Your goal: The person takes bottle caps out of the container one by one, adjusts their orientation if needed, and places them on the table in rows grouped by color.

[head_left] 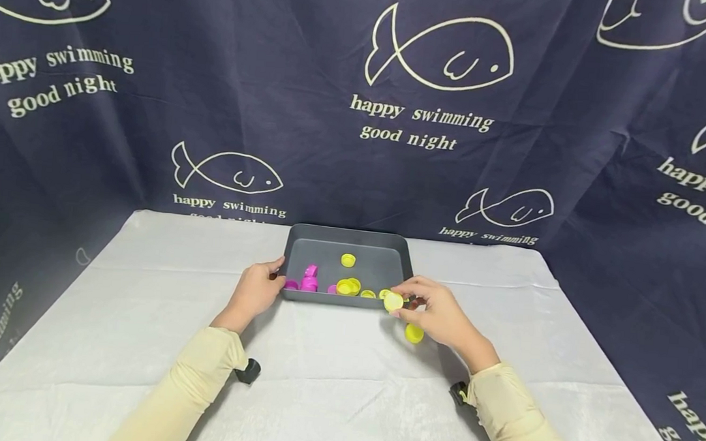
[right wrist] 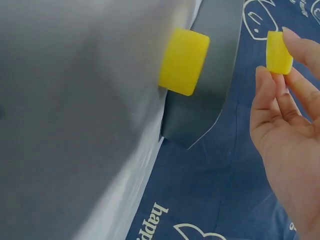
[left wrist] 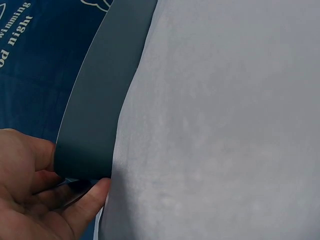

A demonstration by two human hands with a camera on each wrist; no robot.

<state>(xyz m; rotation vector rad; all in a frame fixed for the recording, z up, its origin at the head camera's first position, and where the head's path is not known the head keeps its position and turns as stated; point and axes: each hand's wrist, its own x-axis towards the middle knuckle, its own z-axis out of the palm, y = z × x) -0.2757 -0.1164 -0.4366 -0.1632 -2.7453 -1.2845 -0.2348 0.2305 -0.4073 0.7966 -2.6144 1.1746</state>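
Observation:
A dark grey tray (head_left: 375, 249) stands on the white-covered table, with several yellow and magenta round caps inside. My left hand (head_left: 256, 287) holds the tray's left front corner; in the left wrist view its fingers (left wrist: 95, 200) grip the corner between rim and underside. Over the right front corner, my right hand (head_left: 439, 312) pinches a yellow cap (head_left: 393, 301) between thumb and fingers. Another yellow cap (head_left: 414, 333) lies outside the tray, below the right hand; in the right wrist view this cap (right wrist: 185, 62) appears before the tray wall.
Magenta caps (head_left: 309, 283) lie toward the tray's left front, and yellow caps (head_left: 348, 287) along its front wall. One yellow cap (head_left: 348, 260) sits farther back. A dark blue curtain (head_left: 331, 178) with fish prints hangs behind the table (head_left: 340, 397).

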